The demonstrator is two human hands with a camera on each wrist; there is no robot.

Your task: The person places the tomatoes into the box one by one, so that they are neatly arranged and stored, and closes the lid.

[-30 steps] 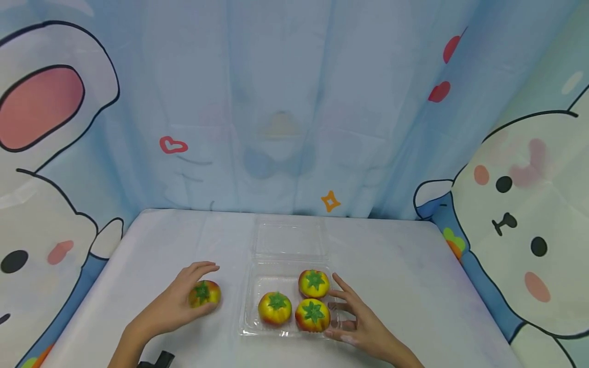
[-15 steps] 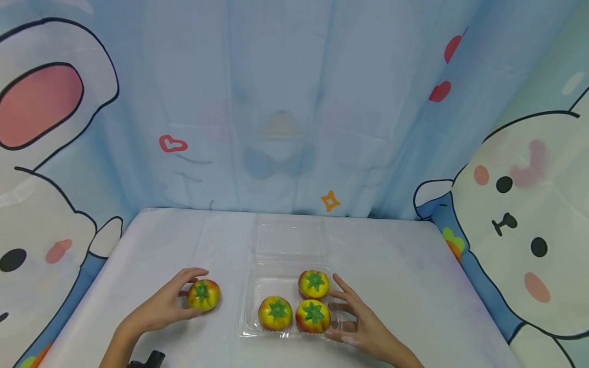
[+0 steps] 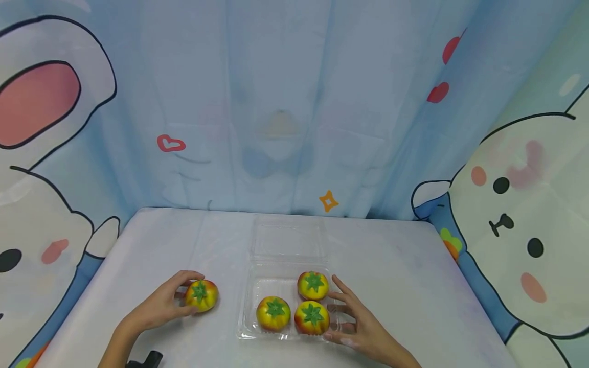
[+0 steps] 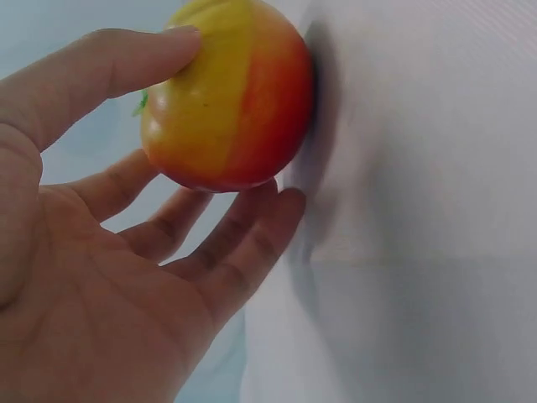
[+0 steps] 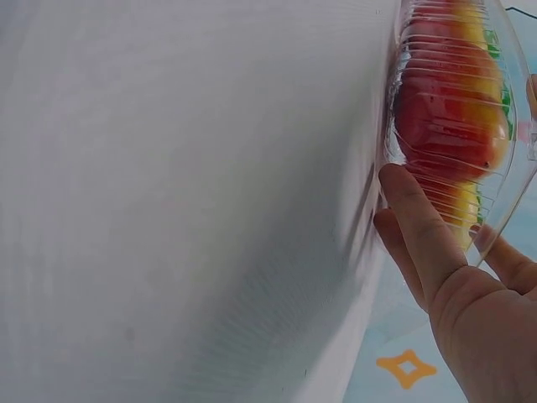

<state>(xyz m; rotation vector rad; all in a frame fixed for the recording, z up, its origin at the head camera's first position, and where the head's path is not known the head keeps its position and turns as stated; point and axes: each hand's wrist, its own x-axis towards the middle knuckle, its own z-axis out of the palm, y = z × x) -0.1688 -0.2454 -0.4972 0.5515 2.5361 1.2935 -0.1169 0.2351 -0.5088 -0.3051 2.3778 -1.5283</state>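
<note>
One yellow-and-red tomato [image 3: 202, 296] with a green star-shaped top sits on the white cloth at left. My left hand [image 3: 158, 305] holds it from its left side, the thumb on its near side and the fingers behind. In the left wrist view, the thumb rests on the tomato [image 4: 231, 109] and the fingers curve below it. A clear plastic clamshell box [image 3: 244, 319] lies with its lid folded back, holding three similar tomatoes [image 3: 273, 314]. My right hand [image 3: 361, 324] touches the box's right edge, fingers spread; the right wrist view shows fingertips against its ribbed side [image 5: 436, 117].
The clear lid [image 3: 289, 237] lies flat behind the box. A small black object [image 3: 146, 360] shows by the left forearm. A blue cartoon-print curtain [image 3: 276, 102] hangs behind the white-covered table [image 3: 391, 266] and at both sides.
My left hand has drawn back left and its grip on the tomato has loosened, more of the fruit now showing. The tomato has barely moved. My right hand stays at the box.
</note>
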